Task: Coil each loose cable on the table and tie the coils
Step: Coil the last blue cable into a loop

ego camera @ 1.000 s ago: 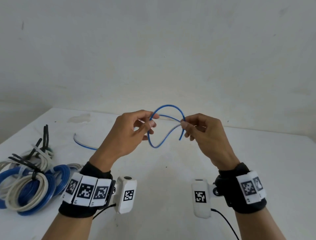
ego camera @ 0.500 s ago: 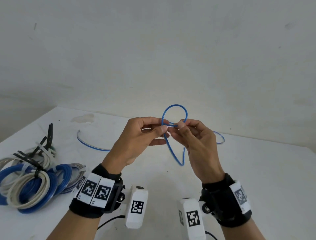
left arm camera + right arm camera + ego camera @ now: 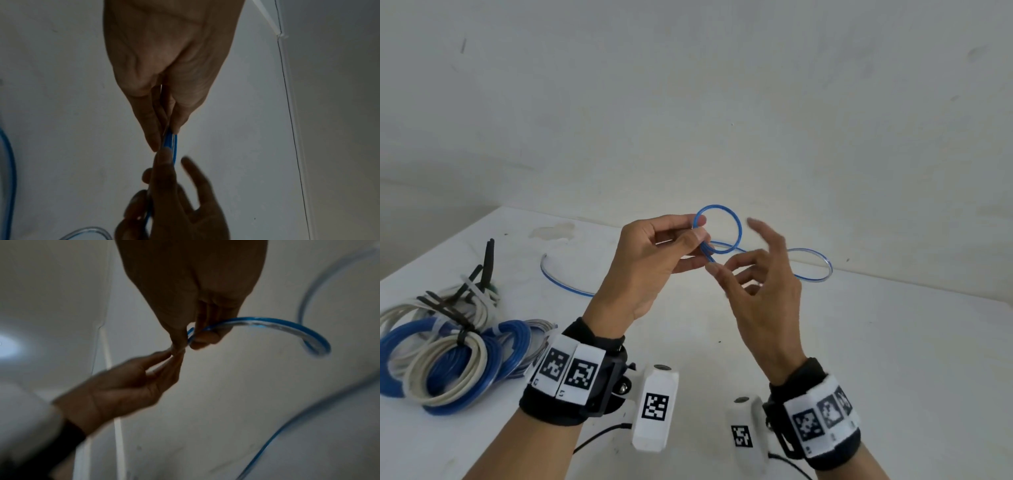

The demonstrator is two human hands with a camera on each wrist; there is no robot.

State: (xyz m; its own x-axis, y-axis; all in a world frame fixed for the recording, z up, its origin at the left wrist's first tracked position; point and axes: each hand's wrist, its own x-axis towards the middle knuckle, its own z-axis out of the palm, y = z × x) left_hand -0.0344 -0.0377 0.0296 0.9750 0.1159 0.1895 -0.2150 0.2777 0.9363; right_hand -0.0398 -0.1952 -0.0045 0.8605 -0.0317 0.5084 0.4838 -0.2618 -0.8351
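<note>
A thin blue cable [image 3: 739, 228] is held up over the white table [image 3: 876, 342]. My left hand [image 3: 700, 238] pinches a small round loop of it between thumb and fingers; the left wrist view shows this pinch [image 3: 166, 141] on the doubled strand [image 3: 170, 142]. Just right of it, my right hand [image 3: 726, 267] is blurred, index finger raised. In the right wrist view its thumb and fingers [image 3: 197, 337] close lightly round the cable [image 3: 267, 321]. The rest of the cable trails over the table to both sides.
A heap of tied blue and off-white coils [image 3: 448, 359] lies at the table's left edge, with black cable ties [image 3: 486, 260] sticking up behind it. The pale wall [image 3: 722, 102] rises behind the table's back edge.
The two hands met at the loop. The left hand now holds a smaller, rounder loop alone, while the right hand has shifted lower right along the cable. More cable lies out to the right.
</note>
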